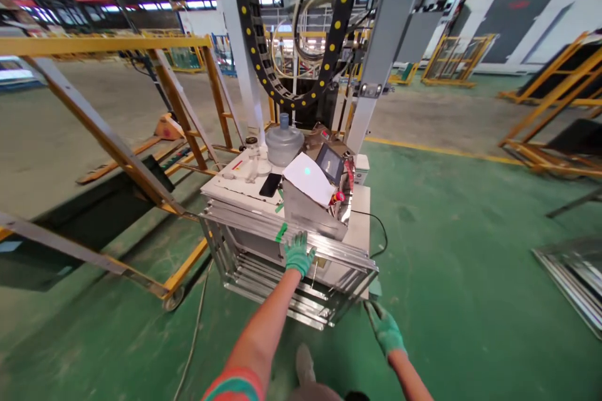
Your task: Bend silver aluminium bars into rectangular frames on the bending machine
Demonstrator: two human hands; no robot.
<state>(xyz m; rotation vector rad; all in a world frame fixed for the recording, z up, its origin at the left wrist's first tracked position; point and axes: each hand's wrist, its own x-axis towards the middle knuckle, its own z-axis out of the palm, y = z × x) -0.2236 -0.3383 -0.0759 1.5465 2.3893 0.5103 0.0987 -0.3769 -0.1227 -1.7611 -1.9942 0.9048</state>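
A grey shoe point(305, 363) stood nearest. Against the stacked aluminium frames point(282, 263), the green-gloved left hand point(298, 253) pressed spread fingers on top; the right hand point(384, 328) pinched their lower corner.

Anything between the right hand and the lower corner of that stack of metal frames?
Nothing visible. The right hand reaches the lower right corner of the metal frames over bare green floor. The left hand already rests on the top rail.

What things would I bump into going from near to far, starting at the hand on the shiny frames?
Left hand on the metal frames → black phone → big water bottle → black cable chain with yellow dots.
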